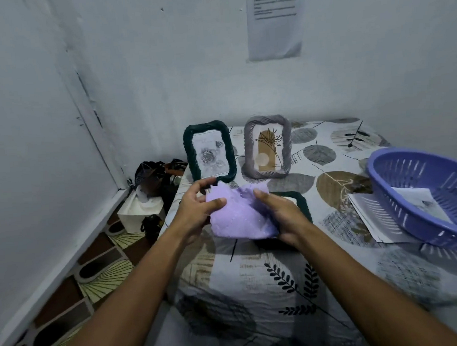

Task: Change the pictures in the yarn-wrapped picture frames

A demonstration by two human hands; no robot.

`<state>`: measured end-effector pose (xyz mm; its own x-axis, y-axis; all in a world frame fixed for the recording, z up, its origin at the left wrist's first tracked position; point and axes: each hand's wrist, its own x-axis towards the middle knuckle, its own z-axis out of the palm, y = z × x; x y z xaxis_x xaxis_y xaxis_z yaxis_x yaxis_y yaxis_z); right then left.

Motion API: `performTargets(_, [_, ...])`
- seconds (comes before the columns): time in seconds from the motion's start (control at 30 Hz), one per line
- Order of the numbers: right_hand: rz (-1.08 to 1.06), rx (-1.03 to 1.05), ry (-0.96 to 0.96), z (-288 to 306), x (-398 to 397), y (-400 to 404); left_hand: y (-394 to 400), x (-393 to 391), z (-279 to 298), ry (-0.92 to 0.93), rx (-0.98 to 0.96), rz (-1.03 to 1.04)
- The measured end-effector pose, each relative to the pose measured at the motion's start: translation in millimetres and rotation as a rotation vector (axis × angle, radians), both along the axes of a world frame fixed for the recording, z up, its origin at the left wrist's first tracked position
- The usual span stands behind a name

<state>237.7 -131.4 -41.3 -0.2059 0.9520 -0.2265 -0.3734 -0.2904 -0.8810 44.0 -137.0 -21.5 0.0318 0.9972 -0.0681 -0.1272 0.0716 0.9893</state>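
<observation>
A crumpled lilac cloth (241, 217) is held above the table between both hands. My left hand (197, 209) pinches its left edge with thumb and fingers. My right hand (281, 217) grips its right side from below. A dark green yarn-wrapped frame (187, 151) with a grey rose picture stands upright at the back. Beside it stands a grey yarn-wrapped frame (287, 142) with a tan plant picture. A third dark green frame (304, 205) lies flat behind my right hand, mostly hidden.
A purple plastic basket (411, 209) with paper sheets (369, 217) under and inside it sits at the right. The table carries a leaf-patterned cloth (255, 273). On the floor at left are a white tissue box (139, 213) and dark bags (152, 177). Walls close off the back and left.
</observation>
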Motion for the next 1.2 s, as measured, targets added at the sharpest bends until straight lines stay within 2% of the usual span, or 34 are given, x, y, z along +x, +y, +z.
performTargets(0.07, [-0.037,0.007,-0.068,-1,-9,7,2,-11,3,0.031,0.038,-0.001])
performTargets(0.2, [-0.053,0.035,-0.389,1,-24,20,10,-34,0,0.128,0.069,0.012])
performTargets(0.47, [0.041,0.081,-0.728,4,-47,43,11,-68,-11,0.273,-0.161,-0.054])
performTargets(0.57, [0.060,0.126,-0.907,-5,-54,54,13,-72,-23,0.496,-0.141,-0.041])
performTargets(0.7, [0.071,0.306,-1.292,-15,-59,53,19,-70,-31,0.783,-0.097,-0.034])
performTargets(0.77, [0.060,0.333,-1.350,-14,-57,48,22,-67,-30,0.898,-0.083,-0.023])
performTargets(0.87, [0.016,0.297,-1.292,-10,-45,45,24,-65,-25,1.013,-0.067,0.016])
performTargets(0.97, [-0.014,0.207,-1.058,0,-18,43,27,-55,-18,1.122,0.035,0.067])
performTargets(1.07, [-0.056,0.094,-0.843,14,20,35,26,-24,-10,1.041,0.129,0.061])
performTargets(1.2, [-0.171,-0.024,-0.729,19,68,27,22,39,-8,0.862,0.142,-0.075])
